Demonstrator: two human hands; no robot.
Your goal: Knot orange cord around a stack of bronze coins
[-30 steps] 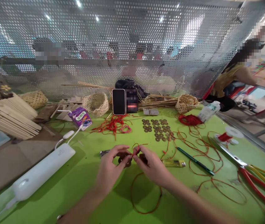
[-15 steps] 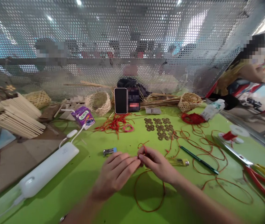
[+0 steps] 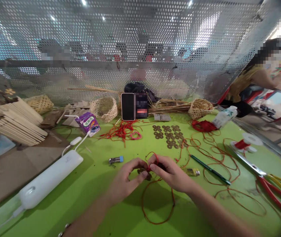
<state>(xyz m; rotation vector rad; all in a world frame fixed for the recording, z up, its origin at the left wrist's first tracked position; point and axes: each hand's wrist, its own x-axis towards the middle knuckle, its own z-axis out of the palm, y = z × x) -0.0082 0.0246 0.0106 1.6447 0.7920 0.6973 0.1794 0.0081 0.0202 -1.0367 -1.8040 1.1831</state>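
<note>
In the head view, my left hand [image 3: 126, 179] is closed with thumb and fingers around a small cluster of dark brown coins [image 3: 148, 177], partly hidden. My right hand [image 3: 168, 171] meets it fingertip to fingertip and pinches a red cord [image 3: 156, 158] at the coins. One thin end of the cord curls above the fingers. A long loop of the same cord [image 3: 143, 200] hangs down below my hands onto the green table. Just beyond my right hand lies a yellow lighter [image 3: 192, 171], partly covered. A lighter with a blue end [image 3: 116, 160] lies beyond my left hand.
Several coin clusters [image 3: 170, 135] lie in rows on the green table [image 3: 100, 197]. At right are a green pen [image 3: 210, 169], loose cord, scissors [image 3: 266, 177] and a spool [image 3: 242, 144]. A white power strip [image 3: 51, 179] lies left, a phone [image 3: 128, 107] stands at back.
My left hand has turned and its fingers have curled back, so the coins between the hands now show. My right hand keeps its pinch, shifted slightly right.
</note>
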